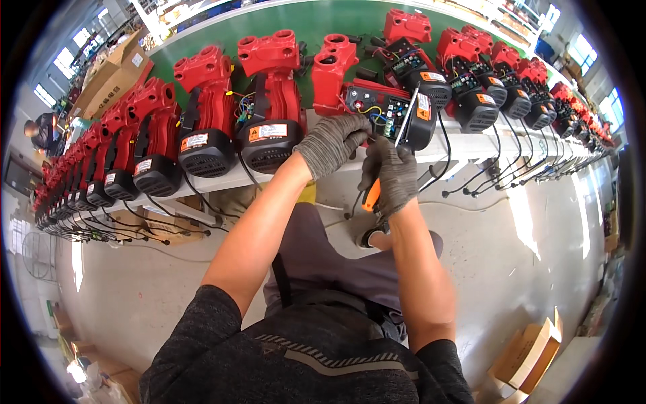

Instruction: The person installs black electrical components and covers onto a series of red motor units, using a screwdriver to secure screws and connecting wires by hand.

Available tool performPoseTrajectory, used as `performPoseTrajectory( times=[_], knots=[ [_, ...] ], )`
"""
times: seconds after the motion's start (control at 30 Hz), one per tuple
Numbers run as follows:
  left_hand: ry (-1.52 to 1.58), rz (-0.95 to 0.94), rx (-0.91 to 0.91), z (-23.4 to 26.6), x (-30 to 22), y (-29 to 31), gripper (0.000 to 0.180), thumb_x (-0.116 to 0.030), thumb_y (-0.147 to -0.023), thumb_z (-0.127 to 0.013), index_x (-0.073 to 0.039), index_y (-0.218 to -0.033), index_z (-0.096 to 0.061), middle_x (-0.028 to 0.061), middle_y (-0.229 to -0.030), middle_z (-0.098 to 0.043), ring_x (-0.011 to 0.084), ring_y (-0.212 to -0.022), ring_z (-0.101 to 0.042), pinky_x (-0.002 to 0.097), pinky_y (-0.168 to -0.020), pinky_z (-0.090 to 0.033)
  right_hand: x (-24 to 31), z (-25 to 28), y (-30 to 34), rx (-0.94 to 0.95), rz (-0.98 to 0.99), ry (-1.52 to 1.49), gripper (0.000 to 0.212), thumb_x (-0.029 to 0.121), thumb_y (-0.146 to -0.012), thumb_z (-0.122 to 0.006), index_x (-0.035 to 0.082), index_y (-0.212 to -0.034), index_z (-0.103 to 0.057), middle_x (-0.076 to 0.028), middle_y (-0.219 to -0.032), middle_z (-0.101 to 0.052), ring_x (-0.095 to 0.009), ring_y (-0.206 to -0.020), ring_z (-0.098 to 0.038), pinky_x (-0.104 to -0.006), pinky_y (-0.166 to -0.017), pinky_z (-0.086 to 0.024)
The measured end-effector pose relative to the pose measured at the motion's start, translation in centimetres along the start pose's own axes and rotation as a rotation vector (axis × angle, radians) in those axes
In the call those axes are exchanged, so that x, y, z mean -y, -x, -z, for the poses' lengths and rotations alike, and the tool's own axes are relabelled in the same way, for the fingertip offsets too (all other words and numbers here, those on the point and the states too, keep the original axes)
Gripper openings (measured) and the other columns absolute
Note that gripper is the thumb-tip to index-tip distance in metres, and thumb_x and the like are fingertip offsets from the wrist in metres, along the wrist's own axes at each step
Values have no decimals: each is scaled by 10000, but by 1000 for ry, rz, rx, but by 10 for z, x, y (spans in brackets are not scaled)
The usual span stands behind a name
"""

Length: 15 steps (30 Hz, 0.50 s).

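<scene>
Both hands wear grey knitted gloves and meet at the bench's front edge. My right hand (391,172) is closed around a screwdriver, its orange handle (371,195) showing below the palm and its metal shaft (406,120) pointing up and away. My left hand (331,145) has its fingers pinched together close to the right fingertips; what they hold, if anything, is too small to make out. Just beyond lies a red and black power tool (422,126) on its side, its housing open. A circuit board (380,113) with yellow, blue and green wires shows inside it.
Similar red and black tools (269,138) stand in a long row on the white-edged bench (229,174), both sides. Black power cords (501,151) hang off its front. A cardboard box (111,77) sits at the far left, another box (528,357) on the floor lower right.
</scene>
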<state>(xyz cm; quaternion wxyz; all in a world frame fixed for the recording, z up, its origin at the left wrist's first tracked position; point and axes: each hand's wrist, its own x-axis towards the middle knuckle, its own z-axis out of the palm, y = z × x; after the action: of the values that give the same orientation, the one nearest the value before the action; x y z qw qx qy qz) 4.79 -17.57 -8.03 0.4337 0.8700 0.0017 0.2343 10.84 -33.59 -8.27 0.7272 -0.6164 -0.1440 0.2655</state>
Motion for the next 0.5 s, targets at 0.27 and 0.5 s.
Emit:
performPoseTrajectory(
  times=[0.27,0.5],
  knots=[
    [15,10,26,2,-4,-2,195,-76,-954,-645,-48,-1143,-685,64,-889,-708,157,-767,-665,311,-712,-549,4,21,-12,-159,832,992,235,294,-920,-682,104,-1058,-672,-123,-805,-670,-309,-651,-670,-405,-576,-550],
    [-67,11,49,3,-4,-2,205,-69,-954,-643,-56,-1155,-683,55,-897,-710,146,-779,-660,304,-712,-549,-8,24,-31,79,716,959,187,242,-938,-651,58,-969,-668,-127,-746,-665,-298,-576,-645,-407,-512,-525]
  ],
)
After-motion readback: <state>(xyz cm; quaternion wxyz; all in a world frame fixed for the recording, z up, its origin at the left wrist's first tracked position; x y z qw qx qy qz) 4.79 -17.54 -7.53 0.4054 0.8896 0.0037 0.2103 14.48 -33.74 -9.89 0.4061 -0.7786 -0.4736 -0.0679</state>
